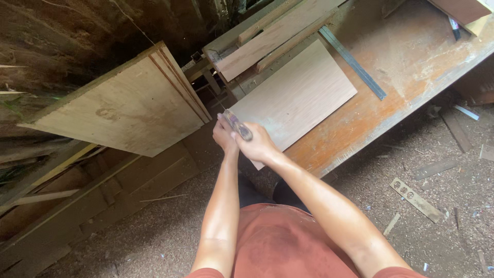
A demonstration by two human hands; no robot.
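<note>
Right at the near corner of the plywood panel lying on the orange workbench, both hands meet. Right hand is clenched around a dark-handled tool; left hand touches it, its grip unclear. Beyond the panel lies a metal ruler.

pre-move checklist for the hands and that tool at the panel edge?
1. Tool held by both hands: ok, right hand wraps it, left hand touches it.
2. Which kind of tool: cannot tell, blurred.
3. Pale panel lies flat on the workbench: ok, its near corner overhangs the edge.
4. Panel clamped: cannot tell, no clamp shows.
5. Metal ruler apart from the hands: ok.
6. Leaning plywood sheet clear of the left hand: ok, apart.
</note>
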